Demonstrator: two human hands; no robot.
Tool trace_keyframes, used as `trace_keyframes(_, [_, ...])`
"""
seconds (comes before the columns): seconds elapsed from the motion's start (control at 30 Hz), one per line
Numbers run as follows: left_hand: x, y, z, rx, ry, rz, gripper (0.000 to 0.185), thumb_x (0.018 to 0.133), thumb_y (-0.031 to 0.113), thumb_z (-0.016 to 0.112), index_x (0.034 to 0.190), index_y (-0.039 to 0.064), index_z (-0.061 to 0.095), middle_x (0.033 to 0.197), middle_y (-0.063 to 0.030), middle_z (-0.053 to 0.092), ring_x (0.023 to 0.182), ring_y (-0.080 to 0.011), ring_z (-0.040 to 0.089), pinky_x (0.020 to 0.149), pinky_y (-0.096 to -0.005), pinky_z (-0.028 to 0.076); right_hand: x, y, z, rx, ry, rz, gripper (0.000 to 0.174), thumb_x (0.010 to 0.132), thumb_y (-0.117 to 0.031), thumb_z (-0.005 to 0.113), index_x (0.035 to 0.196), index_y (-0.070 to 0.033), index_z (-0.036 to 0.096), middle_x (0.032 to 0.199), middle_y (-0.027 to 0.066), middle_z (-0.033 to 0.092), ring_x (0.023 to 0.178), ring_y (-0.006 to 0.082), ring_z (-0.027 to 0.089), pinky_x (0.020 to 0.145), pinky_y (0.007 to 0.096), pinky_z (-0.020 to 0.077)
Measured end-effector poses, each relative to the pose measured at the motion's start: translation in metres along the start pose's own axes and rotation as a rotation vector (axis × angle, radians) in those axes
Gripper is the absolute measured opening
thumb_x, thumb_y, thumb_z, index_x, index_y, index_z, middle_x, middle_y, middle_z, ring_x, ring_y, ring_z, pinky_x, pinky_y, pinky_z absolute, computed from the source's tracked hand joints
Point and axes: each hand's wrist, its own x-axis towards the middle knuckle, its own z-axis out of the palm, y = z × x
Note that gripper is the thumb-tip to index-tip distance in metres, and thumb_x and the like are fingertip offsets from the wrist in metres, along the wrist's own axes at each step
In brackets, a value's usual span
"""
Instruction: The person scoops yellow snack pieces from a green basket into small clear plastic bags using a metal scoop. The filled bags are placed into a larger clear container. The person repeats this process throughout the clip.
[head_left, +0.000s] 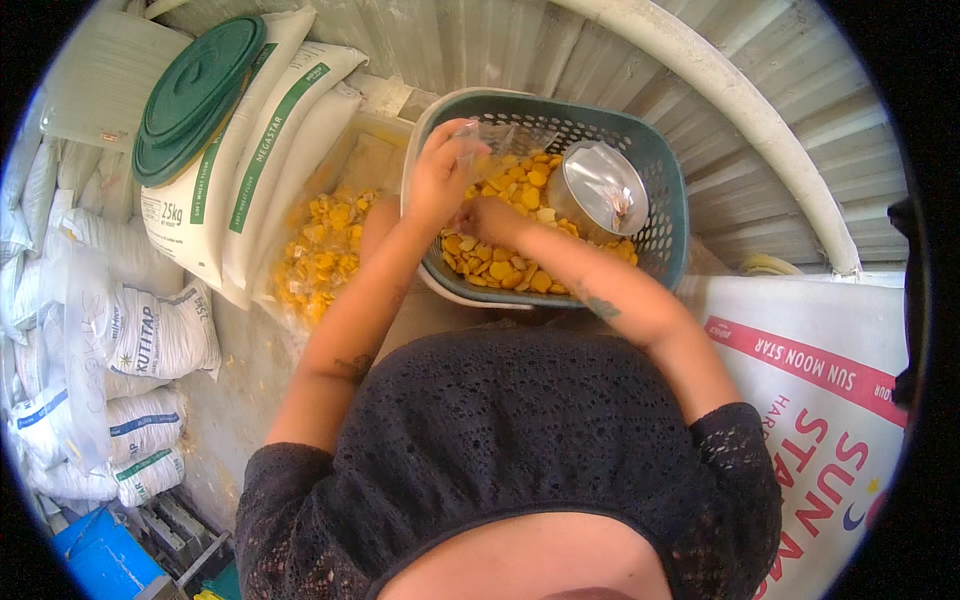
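Note:
In front of me stands a grey-green perforated plastic basket with many flat, yellow-orange cookie-like pieces in it. My left hand is raised over its left side and pinches a small clear plastic bag. Just below, my right hand reaches low over the pieces with its fingers curled; whether they hold anything is hidden. A round metal bowl rests on the pieces at the right, with clear plastic inside. Left of the basket, a clear plastic container holds similar pieces, many in small clear bags.
White flour sacks lean at the left beside a green round lid. More sacks are piled farther left, above a blue plastic bin. A large printed sack lies at right. Corrugated sheeting and a white pipe bound the back.

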Motion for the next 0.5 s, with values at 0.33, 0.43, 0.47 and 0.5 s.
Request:
trace_keyframes(0.33, [-0.002, -0.005, -0.001, -0.045, 0.004, 0.07, 0.022, 0.079, -0.008, 0.045, 0.091, 0.002, 0.061, 0.113, -0.0106, 0.054, 0.099, -0.0235, 0.055, 0.086, -0.0303, 0.041, -0.005, -0.015, 0.017, -0.263, -0.196, 0.053, 0.031, 0.076, -0.017, 0.062, 0.107, -0.011, 0.057, 0.097, 0.0141, 0.06, 0.086, 0.0329, 0.058, 0.073, 0.039, 0.0466])
trace_keyframes(0.43, [-0.001, -0.004, 0.0, -0.093, 0.007, 0.015, 0.024, 0.077, -0.009, 0.045, 0.089, 0.003, 0.062, 0.113, -0.0111, 0.054, 0.1, -0.025, 0.054, 0.086, -0.0301, 0.041, -0.01, -0.026, 0.008, -0.185, -0.129, 0.145, 0.019, 0.079, -0.021, 0.051, 0.094, -0.015, 0.061, 0.093, 0.0136, 0.062, 0.085, 0.0329, 0.06, 0.071, 0.044, 0.047])
trace_keyframes(0.47, [-0.001, -0.003, 0.0, -0.091, 0.011, 0.007, 0.026, 0.074, -0.01, 0.045, 0.087, 0.004, 0.062, 0.113, -0.0116, 0.053, 0.102, -0.0268, 0.053, 0.087, -0.0303, 0.041, -0.011, -0.028, 0.003, -0.041, -0.075, 0.202, 0.019, 0.079, -0.022, 0.052, 0.093, -0.015, 0.061, 0.093, 0.0124, 0.062, 0.083, 0.0313, 0.06, 0.07, 0.0435, 0.0473])
trace_keyframes(0.5, [-0.001, -0.003, 0.0, -0.09, 0.013, -0.002, 0.029, 0.071, -0.011, 0.045, 0.086, 0.005, 0.063, 0.112, -0.0122, 0.053, 0.103, -0.0286, 0.052, 0.087, -0.0306, 0.041, -0.011, -0.028, -0.004, 0.098, -0.051, 0.284, 0.018, 0.079, -0.023, 0.053, 0.093, -0.015, 0.061, 0.093, 0.0112, 0.063, 0.081, 0.0297, 0.06, 0.068, 0.0429, 0.0475])
